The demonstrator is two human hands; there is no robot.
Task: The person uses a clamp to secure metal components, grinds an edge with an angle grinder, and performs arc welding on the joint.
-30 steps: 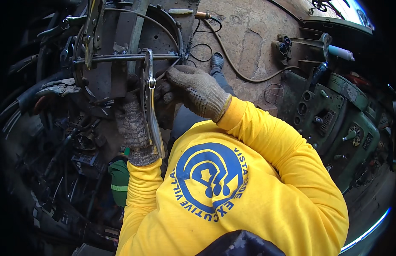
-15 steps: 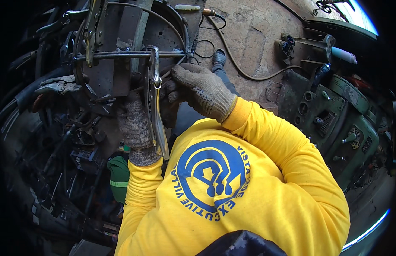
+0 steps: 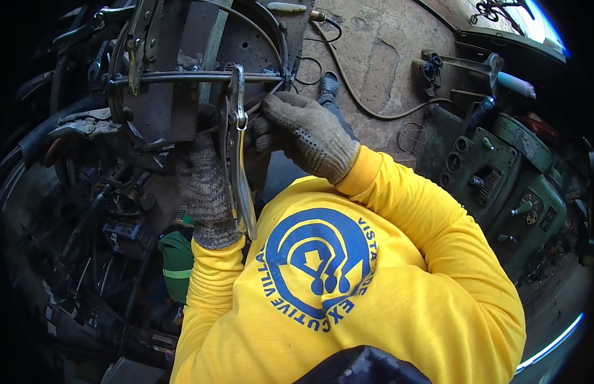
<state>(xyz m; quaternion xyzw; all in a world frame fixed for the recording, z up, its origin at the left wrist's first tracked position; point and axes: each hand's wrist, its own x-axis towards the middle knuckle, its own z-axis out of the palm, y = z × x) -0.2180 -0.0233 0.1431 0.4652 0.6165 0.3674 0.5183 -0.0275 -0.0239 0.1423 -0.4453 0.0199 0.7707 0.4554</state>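
Note:
Grey knit work gloves cover both of my hands. My right hand (image 3: 313, 136) is closed, fingers bent around what looks like a thin metal rod (image 3: 271, 93) at the lower right of a round metal frame (image 3: 283, 48). Under the frame's lower edge is my left hand (image 3: 206, 182); its fingers are hidden behind the metal. Between the hands, locking pliers (image 3: 241, 137) hang with their jaws at a straight crossbar (image 3: 181, 78). A second pair of locking pliers (image 3: 136, 54) is clamped at the left of the crossbar.
Dark metal parts and tools crowd the left, with more locking pliers (image 3: 85, 125) among them. A green machine (image 3: 502, 173) with knobs stands at the right. A hose (image 3: 358, 99) runs over the concrete floor (image 3: 380, 57). A green cap-like item (image 3: 175, 262) lies low left.
The frame, crossbar and hanging pliers sit slightly farther right in view. My right hand has shifted a little right with them, its grip looking the same. My left hand stays nearly in place.

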